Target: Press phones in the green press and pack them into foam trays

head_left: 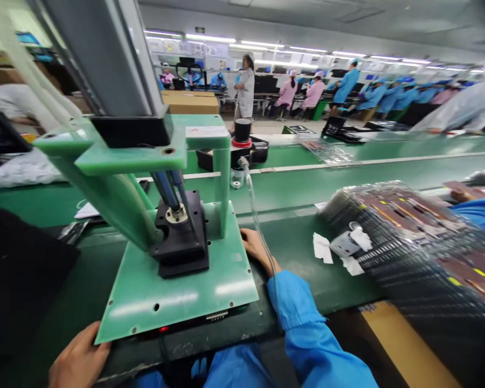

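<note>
- Head view: a green worktop [347, 183] runs across the frame, and a green press [161, 226] stands on it near the front edge.
- Right of the press lies a stack of trays [420, 242] in clear wrap, tilted, with a small white roll [347, 245] and paper scraps on its near end.
- Press base plate [178, 291]: flat, pale green, carrying a black block [181, 237] under two dark rods.
- Behind the press stands a black knob with a red ring [241, 133]; a clear tube [258, 221] runs from it down past the press's right side.
- Right hand [254, 245], in a blue sleeve, rests against the right edge of the press base; its fingers are hidden, so I cannot tell its grip.
- Left hand [78, 361] lies at the front left corner of the press base, fingers curled loosely, gripping nothing that shows.
- Far behind the press, people in blue and pink coats sit at other benches.
</note>
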`<move>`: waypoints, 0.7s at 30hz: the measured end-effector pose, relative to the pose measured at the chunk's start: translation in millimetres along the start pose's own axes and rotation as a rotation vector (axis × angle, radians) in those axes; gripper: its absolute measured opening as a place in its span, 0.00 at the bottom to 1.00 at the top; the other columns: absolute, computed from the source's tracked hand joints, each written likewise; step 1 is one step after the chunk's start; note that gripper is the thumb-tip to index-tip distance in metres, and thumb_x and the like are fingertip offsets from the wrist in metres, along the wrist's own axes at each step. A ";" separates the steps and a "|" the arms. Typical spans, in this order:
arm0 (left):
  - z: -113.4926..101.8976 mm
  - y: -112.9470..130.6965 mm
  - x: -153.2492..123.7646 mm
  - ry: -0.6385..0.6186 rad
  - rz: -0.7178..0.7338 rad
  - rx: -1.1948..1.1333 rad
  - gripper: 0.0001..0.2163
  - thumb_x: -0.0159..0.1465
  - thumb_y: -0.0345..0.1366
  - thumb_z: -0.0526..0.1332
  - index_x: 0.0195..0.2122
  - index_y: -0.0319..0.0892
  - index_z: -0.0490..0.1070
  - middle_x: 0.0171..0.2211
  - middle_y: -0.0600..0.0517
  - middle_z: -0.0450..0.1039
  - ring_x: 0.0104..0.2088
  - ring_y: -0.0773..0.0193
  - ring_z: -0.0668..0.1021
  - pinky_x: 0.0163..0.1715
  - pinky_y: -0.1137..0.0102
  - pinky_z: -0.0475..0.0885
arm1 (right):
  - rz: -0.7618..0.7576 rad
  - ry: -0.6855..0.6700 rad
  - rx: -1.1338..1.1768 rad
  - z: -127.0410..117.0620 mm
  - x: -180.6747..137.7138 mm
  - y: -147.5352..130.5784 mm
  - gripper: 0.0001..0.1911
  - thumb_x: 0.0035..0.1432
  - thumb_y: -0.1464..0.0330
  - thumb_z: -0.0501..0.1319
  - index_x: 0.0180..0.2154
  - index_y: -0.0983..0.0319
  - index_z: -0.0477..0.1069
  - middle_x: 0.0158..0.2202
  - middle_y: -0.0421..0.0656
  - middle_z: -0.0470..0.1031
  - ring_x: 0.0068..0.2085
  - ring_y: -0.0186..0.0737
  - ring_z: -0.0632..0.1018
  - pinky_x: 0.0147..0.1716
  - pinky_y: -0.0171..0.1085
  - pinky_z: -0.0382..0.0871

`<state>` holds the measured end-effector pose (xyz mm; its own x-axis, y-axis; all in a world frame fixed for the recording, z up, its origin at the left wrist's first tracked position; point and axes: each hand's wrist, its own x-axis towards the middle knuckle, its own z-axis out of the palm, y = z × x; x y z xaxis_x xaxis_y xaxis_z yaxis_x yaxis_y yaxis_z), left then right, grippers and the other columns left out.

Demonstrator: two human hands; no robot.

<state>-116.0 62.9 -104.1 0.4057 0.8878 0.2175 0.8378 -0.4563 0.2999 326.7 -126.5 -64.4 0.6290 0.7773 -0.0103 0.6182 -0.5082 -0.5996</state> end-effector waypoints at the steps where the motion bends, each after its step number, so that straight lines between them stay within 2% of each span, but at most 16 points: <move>1: 0.9 -0.9 1.0 0.006 0.001 -0.032 0.13 0.59 0.45 0.52 0.30 0.51 0.75 0.34 0.54 0.80 0.35 0.53 0.80 0.27 0.68 0.68 | -0.017 0.007 0.009 1.1 0.0 1.3 0.16 0.64 0.60 0.56 0.43 0.60 0.78 0.41 0.44 0.80 0.39 0.40 0.77 0.35 0.32 0.62; 5: -1.9 5.5 1.9 -0.031 0.016 -0.073 0.15 0.57 0.45 0.53 0.31 0.45 0.77 0.33 0.46 0.79 0.34 0.52 0.80 0.30 0.67 0.68 | -0.006 0.021 -0.029 5.2 1.6 6.1 0.16 0.63 0.61 0.56 0.43 0.61 0.78 0.41 0.46 0.80 0.40 0.42 0.78 0.35 0.34 0.62; 9: -7.9 13.6 -0.4 -0.041 0.022 -0.060 0.15 0.58 0.44 0.52 0.29 0.43 0.76 0.30 0.47 0.78 0.32 0.55 0.78 0.31 0.69 0.66 | -0.013 0.003 -0.048 5.4 2.0 6.8 0.17 0.63 0.62 0.55 0.46 0.61 0.78 0.43 0.46 0.80 0.43 0.44 0.78 0.36 0.35 0.63; 14: -12.0 18.4 -2.3 -0.038 0.059 -0.017 0.13 0.58 0.41 0.51 0.25 0.42 0.72 0.28 0.47 0.75 0.30 0.58 0.75 0.30 0.70 0.64 | -0.013 0.007 -0.023 2.4 -1.2 3.8 0.17 0.62 0.59 0.55 0.40 0.62 0.78 0.38 0.46 0.79 0.38 0.43 0.77 0.33 0.35 0.62; 21: -9.3 17.9 -4.0 -0.064 0.040 0.001 0.10 0.57 0.39 0.53 0.28 0.42 0.72 0.30 0.48 0.76 0.32 0.59 0.76 0.32 0.70 0.64 | -0.029 0.001 0.054 2.9 -3.0 4.1 0.24 0.59 0.53 0.55 0.42 0.64 0.79 0.40 0.52 0.79 0.39 0.48 0.77 0.34 0.37 0.62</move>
<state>-106.0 50.7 -90.9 0.4613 0.8710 0.1690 0.8208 -0.4913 0.2916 326.0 -129.8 -69.2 0.6116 0.7911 0.0081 0.6098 -0.4649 -0.6418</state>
